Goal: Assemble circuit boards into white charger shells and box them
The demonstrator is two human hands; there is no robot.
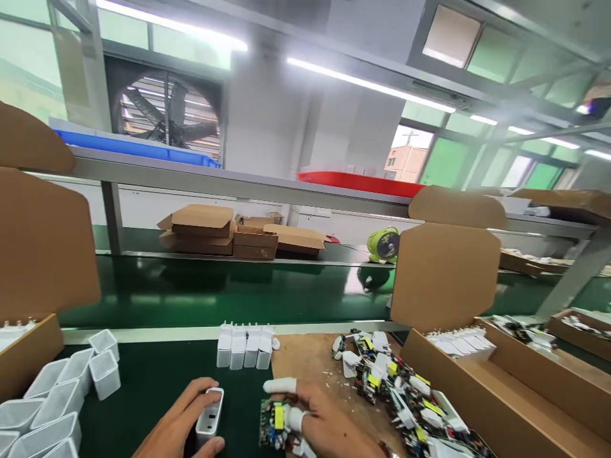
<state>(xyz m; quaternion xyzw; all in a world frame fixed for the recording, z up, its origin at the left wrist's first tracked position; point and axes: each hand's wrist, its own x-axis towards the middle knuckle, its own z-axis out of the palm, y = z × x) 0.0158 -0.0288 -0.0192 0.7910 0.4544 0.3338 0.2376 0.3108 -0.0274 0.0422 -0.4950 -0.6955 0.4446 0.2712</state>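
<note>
My left hand (174, 420) grips a white plastic charger housing (209, 416), with slots showing in its end face. To its right, my right hand (329, 420) holds a circuit board (266, 425) with a yellow-wrapped component, pinched between fingers that wear white finger covers. The housing and the board are apart. Ahead of both hands stands a short row of white charger units (244, 348) with pins on top. Several open white housings (58, 402) are grouped to the left. A heap of circuit boards (398, 397) lies to the right on a brown sheet (305, 356).
On the right, an open cardboard box (529, 397) holds white units at its far end. Another cardboard box (35, 356) stands at the left edge. Beyond the bench runs a green conveyor belt (238, 292), with a small green fan (383, 245) behind it.
</note>
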